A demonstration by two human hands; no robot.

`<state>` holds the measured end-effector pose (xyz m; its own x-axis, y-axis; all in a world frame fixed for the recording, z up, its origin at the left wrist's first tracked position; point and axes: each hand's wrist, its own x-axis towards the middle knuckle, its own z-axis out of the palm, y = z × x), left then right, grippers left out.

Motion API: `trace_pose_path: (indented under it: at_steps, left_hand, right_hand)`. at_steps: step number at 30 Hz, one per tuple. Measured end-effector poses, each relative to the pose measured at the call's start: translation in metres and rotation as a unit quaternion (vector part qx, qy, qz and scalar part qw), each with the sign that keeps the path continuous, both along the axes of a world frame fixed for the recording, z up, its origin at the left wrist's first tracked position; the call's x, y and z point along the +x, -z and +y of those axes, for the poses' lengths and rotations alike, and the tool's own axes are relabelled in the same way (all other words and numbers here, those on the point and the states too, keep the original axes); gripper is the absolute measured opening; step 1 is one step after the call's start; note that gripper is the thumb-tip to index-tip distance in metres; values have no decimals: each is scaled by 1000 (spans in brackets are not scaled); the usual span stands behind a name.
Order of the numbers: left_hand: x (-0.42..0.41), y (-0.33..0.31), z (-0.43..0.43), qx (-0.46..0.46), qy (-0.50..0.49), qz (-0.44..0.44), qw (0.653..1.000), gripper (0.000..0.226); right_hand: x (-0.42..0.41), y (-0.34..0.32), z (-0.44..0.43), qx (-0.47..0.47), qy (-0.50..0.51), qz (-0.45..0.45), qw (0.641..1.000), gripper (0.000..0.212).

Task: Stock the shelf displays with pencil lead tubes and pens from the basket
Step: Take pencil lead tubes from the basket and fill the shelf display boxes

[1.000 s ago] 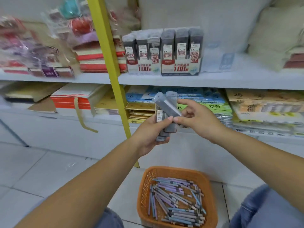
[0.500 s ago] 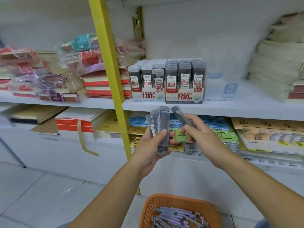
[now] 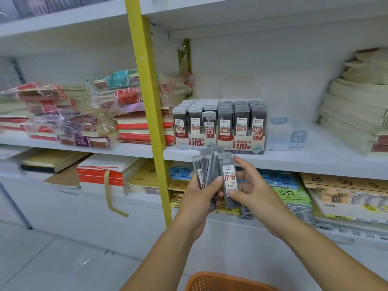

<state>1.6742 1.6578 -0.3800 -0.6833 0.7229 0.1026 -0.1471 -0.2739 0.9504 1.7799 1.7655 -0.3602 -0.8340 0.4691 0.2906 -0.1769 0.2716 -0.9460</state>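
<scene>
White shelving fills your view, with the 0.5 display box (image 3: 194, 131) and the 0.7 display box (image 3: 241, 133) side by side at the front edge of the middle shelf (image 3: 315, 162), right of the yellow upright (image 3: 147, 101). Your left hand (image 3: 197, 200) curls round a fan of lead tubes (image 3: 206, 169) just below that edge. Your right hand (image 3: 258, 194) pinches a single tube (image 3: 229, 179) that was tilted a moment ago and now stands upright, 0.7 label facing you. Size read, I'd say, so the 0.7 box is its likely home.
</scene>
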Motion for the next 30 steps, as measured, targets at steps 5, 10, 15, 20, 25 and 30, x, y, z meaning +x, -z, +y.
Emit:
trace_pose_path:
  at_steps: [5,10,15,20,25,30]
  left_hand:
    - [-3,-7,4,0,7,15,1000,21]
    - [-16,-24,8,44,-23,-7,999,16]
    - [-27,-31,14,77,-44,-21,996,13]
    - [-29,-31,19,70,-40,-17,997,16]
    - [-30,-32,19,66,-28,-7,997,17]
    - [-26,-31,15,64,4,13,998,17]
  right_hand:
    - [-3,-12,10,35,-12,-9,999,91]
    - [1,-55,31,123,128,92,980,68]
    - [0,-117,63,245,192,181,933,52]
    - [-22,-132,75,369,204,96,902,49]
    - [-35,-110,81,470,261,-21,843,39]
    - [-32,-95,72,483,317,31,816,41]
